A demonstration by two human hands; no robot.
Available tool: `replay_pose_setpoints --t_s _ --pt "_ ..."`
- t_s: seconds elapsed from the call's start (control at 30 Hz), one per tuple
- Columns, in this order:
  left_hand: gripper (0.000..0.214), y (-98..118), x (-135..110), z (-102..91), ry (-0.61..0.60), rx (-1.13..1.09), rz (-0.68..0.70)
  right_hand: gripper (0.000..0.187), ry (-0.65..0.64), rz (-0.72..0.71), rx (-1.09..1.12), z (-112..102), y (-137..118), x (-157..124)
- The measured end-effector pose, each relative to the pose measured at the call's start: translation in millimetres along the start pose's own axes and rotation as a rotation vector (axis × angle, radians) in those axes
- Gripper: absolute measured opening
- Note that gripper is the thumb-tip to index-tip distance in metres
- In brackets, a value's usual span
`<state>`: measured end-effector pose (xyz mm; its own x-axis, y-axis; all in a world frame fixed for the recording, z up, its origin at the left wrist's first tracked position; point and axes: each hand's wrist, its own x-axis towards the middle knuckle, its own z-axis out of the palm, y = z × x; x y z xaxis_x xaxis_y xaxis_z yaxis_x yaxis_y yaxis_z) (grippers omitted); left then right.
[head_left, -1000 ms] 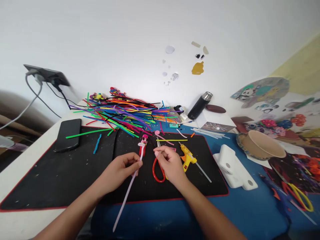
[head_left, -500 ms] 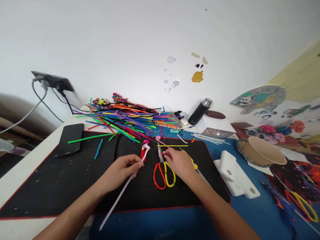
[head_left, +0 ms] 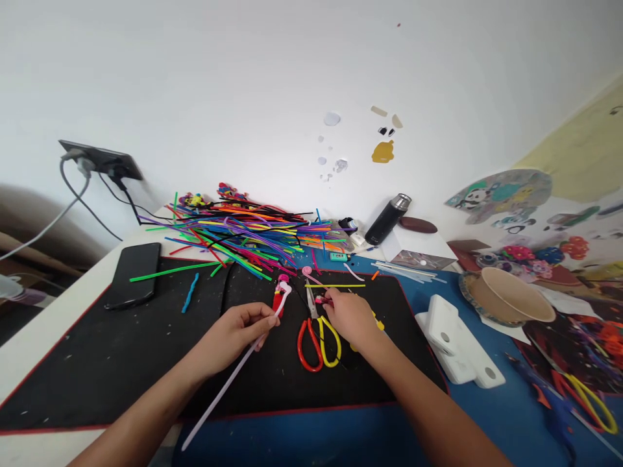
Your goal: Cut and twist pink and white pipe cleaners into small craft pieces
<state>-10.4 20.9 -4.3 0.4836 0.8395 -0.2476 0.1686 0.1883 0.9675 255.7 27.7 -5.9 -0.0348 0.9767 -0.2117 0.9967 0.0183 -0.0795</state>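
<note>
My left hand (head_left: pixel 248 327) pinches a pale lilac pipe cleaner (head_left: pixel 219 397) near its upper end. That end is bent into a small white-looking curl, and the long tail slants down toward me. Just behind the curl lies a small red and pink twisted figure (head_left: pixel 278 299). My right hand (head_left: pixel 353 316) is closed, with a small pink-red piece (head_left: pixel 320 299) at its fingertips. A pink coiled pipe cleaner (head_left: pixel 307 270) has its tail running to those fingertips. Between my hands lie scissors (head_left: pixel 318 344) with red and yellow handles. My right hand partly covers a yellow piece (head_left: pixel 379 322).
A heap of coloured pipe cleaners (head_left: pixel 243 233) lies along the wall. A phone (head_left: pixel 134 275) rests at left on the black mat (head_left: pixel 121 363). To the right are a black flask (head_left: pixel 388 219), white power banks (head_left: pixel 457 344), a bowl (head_left: pixel 516 295) and more scissors (head_left: pixel 584 395).
The lilac pipe cleaner's lower tail has swung slightly left. My right hand has shifted a little, still closed by the scissors. The view has tilted slightly.
</note>
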Motion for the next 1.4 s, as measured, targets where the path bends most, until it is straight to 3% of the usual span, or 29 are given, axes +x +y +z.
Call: replay_pose_setpoints --t_s 0.13,0.23,0.3,0.5,0.6,0.7,0.8,1.0,1.17,1.27,1.4 --pt "0.047 0.5 0.1 -0.3 0.000 -0.021 0.001 0.017 0.086 0.020 0.095 5.0 4.6 0.2" --pt "0.046 -0.3 0.2 0.3 -0.001 -0.052 0.005 0.009 0.172 0.023 0.366 8.0 6.5 -3.8" --pt "0.044 -0.5 1.1 2.1 -0.002 -0.099 0.010 0.013 0.175 -0.021 0.616 10.1 3.9 -8.0" --pt "0.041 2.9 8.7 11.8 0.022 -0.243 0.031 0.022 0.043 -0.216 1.145 19.7 -22.1 -16.8" --pt "0.038 5.7 12.9 13.5 0.091 -0.292 0.063 0.028 -0.020 -0.224 1.344 22.1 -36.5 -17.1" --pt "0.035 9.4 16.6 11.6 0.159 -0.332 0.084 0.041 -0.172 -0.177 1.548 23.5 -47.6 -16.0" --pt "0.034 13.7 20.1 9.1 0.181 -0.328 0.118 0.047 -0.279 -0.171 1.632 25.4 -56.4 -14.5" --pt "0.039 15.5 27.5 4.5 0.140 -0.309 0.124 0.038 -0.303 -0.206 1.656 28.7 -68.5 -10.7" --pt "0.045 14.0 30.2 -7.7 0.164 -0.193 0.072 0.035 -0.247 -0.104 1.729 30.8 -69.1 -5.3" --pt "0.047 17.3 28.1 -16.1 0.135 0.024 0.082 0.035 -0.162 -0.035 1.823 29.9 -68.6 -0.6" --pt "0.045 24.0 23.8 -23.3 0.097 0.269 0.122 0.038 -0.061 -0.059 1.942 25.9 -70.2 4.5"
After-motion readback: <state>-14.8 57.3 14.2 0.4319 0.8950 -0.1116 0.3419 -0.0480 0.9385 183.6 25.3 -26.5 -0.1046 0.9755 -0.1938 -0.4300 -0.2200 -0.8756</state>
